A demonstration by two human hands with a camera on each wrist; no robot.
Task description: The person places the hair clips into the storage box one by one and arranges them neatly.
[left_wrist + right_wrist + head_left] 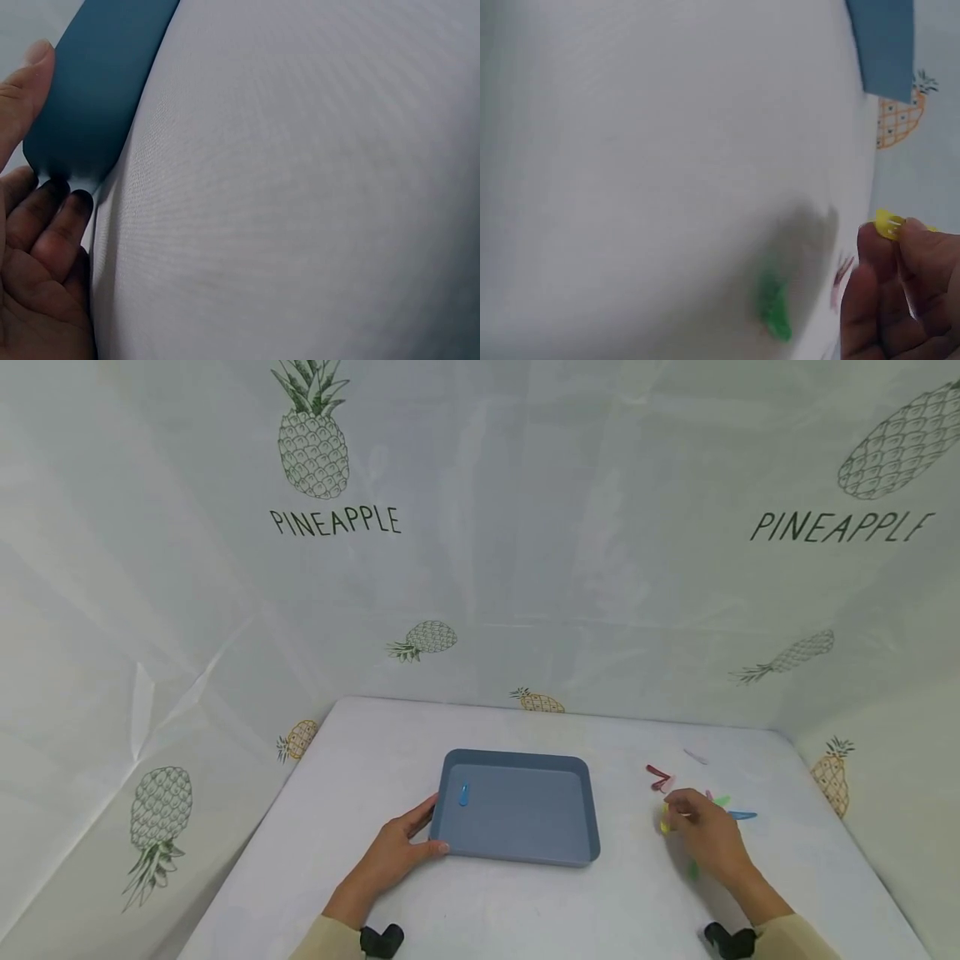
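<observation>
A blue-grey rectangular tray lies flat on the white table, with a small blue hair clip inside near its left wall. My left hand holds the tray's near left corner; in the left wrist view its thumb is on the wall and the fingers touch the corner. To the right of the tray, my right hand pinches a small yellow hair clip between thumb and fingertips, above the table. A green clip lies on the cloth beneath that hand.
Around the right hand lie a red V-shaped piece, a blue piece and a thin pale purple piece, with pink and green ones partly hidden. A pineapple-print sheet hangs behind the table and along its sides.
</observation>
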